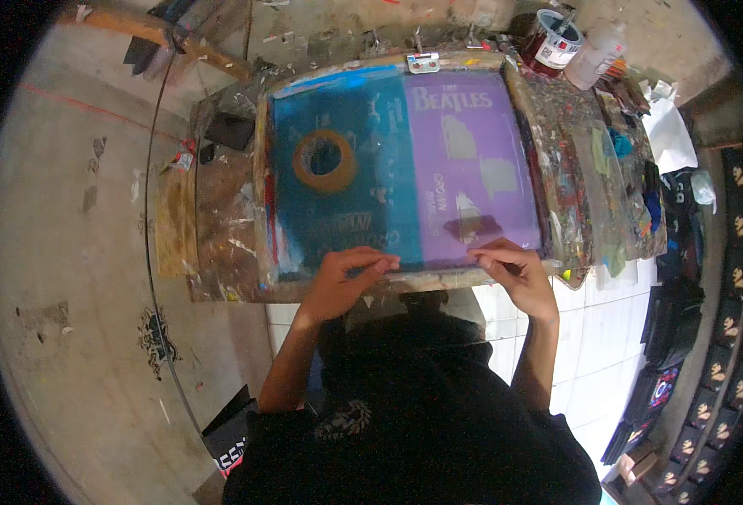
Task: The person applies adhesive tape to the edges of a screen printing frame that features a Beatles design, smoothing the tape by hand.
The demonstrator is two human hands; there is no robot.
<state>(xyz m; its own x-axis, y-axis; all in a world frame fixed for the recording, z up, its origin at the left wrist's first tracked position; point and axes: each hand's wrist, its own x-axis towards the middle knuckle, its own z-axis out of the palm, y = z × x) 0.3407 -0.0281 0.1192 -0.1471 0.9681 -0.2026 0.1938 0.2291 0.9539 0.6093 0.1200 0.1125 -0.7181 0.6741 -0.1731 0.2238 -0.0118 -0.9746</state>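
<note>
Standing on a paint-stained table, a flat printing screen is placed directly before the hands, its near edge just beside them. Beyond the left hand and to its left, a grey, marked concrete surface is crossed by a dark cable; white tiles are seen below and to the right of the right hand. Both the left hand and the right hand are kept with thumb and forefinger brought close together, the other fingers loosely curled; whether something thin is pinched in either of them cannot be told. Part of the tiles is covered by a black garment. A brownish patch just beyond the right fingertips is hard to make out, and the far right is cut by the dark fisheye rim. The smooth mesh is coloured teal ahead of the left hand and purple ahead of the right one, with pale shapes, inside a worn frame. On the teal half, a ring-shaped, tan roll of tape is laid flat. Beyond the right hand, a cylindrical bucket and a translucent bottle are placed.
</note>
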